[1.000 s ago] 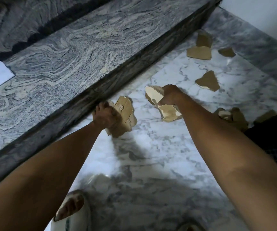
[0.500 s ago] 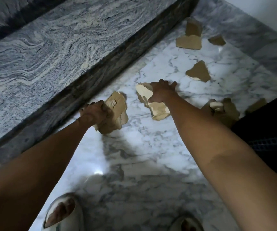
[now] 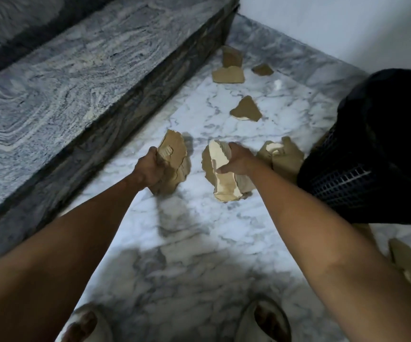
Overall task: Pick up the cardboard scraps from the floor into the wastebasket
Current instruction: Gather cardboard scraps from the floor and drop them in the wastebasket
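My left hand (image 3: 148, 170) grips a bundle of brown cardboard scraps (image 3: 174, 159) above the marble floor. My right hand (image 3: 239, 161) grips another bundle of scraps (image 3: 224, 186), pale side showing. A black mesh wastebasket (image 3: 377, 154) stands at the right, close to my right hand. Loose scraps lie on the floor: a pile (image 3: 283, 156) beside the basket, a triangular scrap (image 3: 246, 109) further off, and three scraps (image 3: 229, 75) near the far corner. More scraps (image 3: 409, 265) lie at the lower right.
A grey granite step (image 3: 76, 95) runs along the left, its dark riser bordering the white marble floor (image 3: 199, 243). A white wall (image 3: 335, 25) closes the far right. My two feet in pale slippers (image 3: 263, 319) show at the bottom edge.
Both hands have lifted their scrap bundles off the floor and drawn them back toward me. The view has shifted right, bringing the wastebasket into sight.
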